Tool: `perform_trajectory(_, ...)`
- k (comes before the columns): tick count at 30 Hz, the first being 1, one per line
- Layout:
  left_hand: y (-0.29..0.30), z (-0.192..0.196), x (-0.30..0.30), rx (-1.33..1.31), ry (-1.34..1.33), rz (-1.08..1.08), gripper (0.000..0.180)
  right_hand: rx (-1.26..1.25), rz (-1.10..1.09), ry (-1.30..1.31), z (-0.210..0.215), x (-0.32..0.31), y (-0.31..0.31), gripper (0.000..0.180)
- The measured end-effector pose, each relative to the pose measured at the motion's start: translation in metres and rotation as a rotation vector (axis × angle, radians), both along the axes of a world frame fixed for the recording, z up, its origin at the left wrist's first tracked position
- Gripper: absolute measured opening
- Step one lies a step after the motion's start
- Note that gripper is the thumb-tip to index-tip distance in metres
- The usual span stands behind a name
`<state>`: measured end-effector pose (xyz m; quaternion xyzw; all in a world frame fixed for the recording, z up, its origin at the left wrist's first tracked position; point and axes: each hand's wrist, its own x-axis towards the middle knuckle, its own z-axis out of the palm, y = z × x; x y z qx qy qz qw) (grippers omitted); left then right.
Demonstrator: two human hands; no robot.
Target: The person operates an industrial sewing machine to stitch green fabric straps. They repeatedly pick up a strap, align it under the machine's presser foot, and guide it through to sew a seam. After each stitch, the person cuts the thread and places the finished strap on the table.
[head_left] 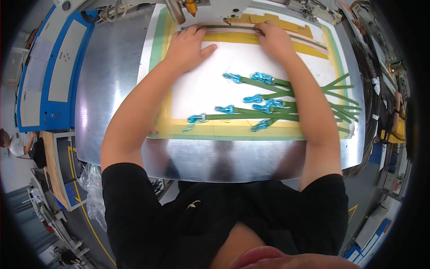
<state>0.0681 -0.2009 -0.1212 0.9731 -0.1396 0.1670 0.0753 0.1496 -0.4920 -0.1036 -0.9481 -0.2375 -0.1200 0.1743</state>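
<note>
A narrow green strap lies lengthwise in a yellow guide plate with pinkish strips, under a machine head. My left hand rests at the strap's left end, fingers laid forward over the plate's edge and thumb spread apart. A bit of blue shows by its fingertips. Farther right, my right hand is closed, thumb and forefinger pinched on the strap; the fingertips are partly hidden. Nearer me, several green straps with blue-wrapped clips lie on the white sheet, passing beneath my right forearm.
Above the guide hang a brass-coloured nozzle and a white machine head. The sheet, edged with yellow and green tape, lies on a shiny metal table. A blue and white cabinet stands left. Other people are at both sides.
</note>
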Motion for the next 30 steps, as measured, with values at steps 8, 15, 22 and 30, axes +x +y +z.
perform_trajectory(8, -0.01, -0.018, 0.01, -0.043, 0.031, -0.053, 0.065, -0.021, -0.013, -0.098, -0.032, 0.008, -0.028, 0.023)
perform_trajectory(15, -0.021, -0.025, 0.027, 0.053, 0.083, 0.041, 0.067, 0.008, -0.015, -0.117, -0.039, 0.017, -0.036, 0.02)
perform_trajectory(22, 0.008, -0.026, 0.036, -0.084, 0.014, -0.002, 0.047, -0.012, -0.021, -0.159, -0.043, 0.022, -0.041, 0.021)
perform_trajectory(30, 0.001, -0.021, 0.037, -0.142, -0.074, -0.096, 0.05, -0.089, -0.002, -0.053, -0.027, 0.025, -0.039, 0.026)
